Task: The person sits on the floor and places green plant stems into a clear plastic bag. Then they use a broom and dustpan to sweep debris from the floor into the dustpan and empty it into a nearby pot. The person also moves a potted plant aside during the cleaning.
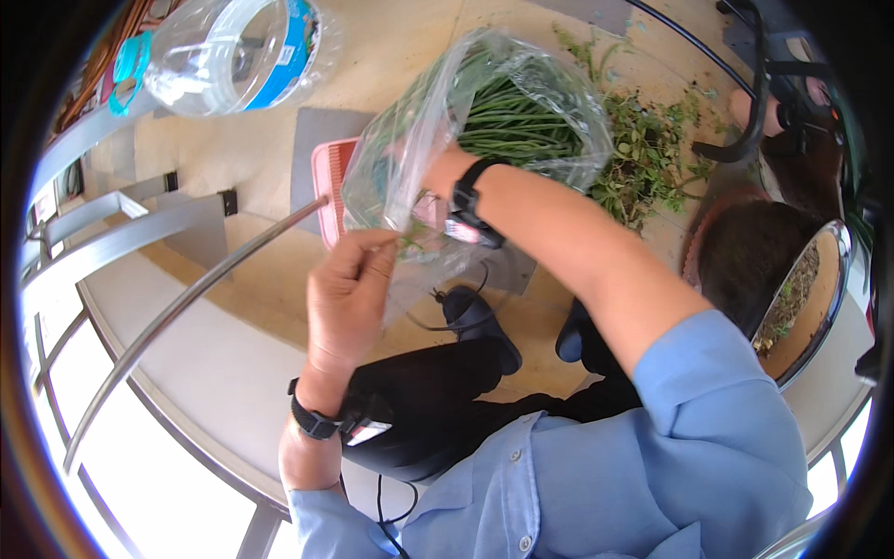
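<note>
A large clear plastic bag (582, 121) lies in front of me, filled with long thin green stalks that look like long beans (517, 116). My left hand (349, 284) pinches the near edge of the bag's mouth between thumb and fingers. My right hand (436, 170) reaches into the bag's opening at the left end of the stalks. Its fingers are hidden behind the bag's film. Partly under the bag is a pink plastic tray (328, 210).
Loose green leaves and stems (643, 158) lie on the tiled floor right of the bag. A big clear bottle with a teal cap (223, 56) is at upper left. A metal rod (196, 298) curves along the left. A round metal-rimmed vessel (796, 303) stands at right.
</note>
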`<state>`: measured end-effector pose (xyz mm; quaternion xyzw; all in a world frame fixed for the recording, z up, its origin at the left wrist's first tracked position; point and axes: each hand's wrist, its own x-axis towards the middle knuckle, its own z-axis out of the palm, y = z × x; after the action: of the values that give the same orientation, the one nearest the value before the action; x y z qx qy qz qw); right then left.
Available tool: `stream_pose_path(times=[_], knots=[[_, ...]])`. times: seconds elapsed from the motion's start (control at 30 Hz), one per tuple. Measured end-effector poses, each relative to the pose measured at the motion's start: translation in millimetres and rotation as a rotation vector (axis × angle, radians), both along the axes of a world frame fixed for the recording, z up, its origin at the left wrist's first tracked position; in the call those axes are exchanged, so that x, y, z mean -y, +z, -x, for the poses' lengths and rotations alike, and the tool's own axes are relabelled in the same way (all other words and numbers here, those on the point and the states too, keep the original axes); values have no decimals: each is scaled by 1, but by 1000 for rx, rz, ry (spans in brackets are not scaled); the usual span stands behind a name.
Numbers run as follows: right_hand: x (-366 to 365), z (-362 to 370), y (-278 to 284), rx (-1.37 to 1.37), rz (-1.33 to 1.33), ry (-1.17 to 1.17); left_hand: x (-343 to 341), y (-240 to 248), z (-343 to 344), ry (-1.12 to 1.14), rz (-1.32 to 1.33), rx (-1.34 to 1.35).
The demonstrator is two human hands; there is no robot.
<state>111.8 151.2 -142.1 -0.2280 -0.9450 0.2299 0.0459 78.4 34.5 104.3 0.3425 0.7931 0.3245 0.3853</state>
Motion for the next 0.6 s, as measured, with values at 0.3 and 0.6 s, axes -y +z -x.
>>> stream_pose_path(times=[0.3,0.6], knots=[[-50,-67,32,-234,456,387,-12,-5,49,595,-195,305],[-24,-74,12,-115,-359,354,-18,-4,41,352,-102,95]])
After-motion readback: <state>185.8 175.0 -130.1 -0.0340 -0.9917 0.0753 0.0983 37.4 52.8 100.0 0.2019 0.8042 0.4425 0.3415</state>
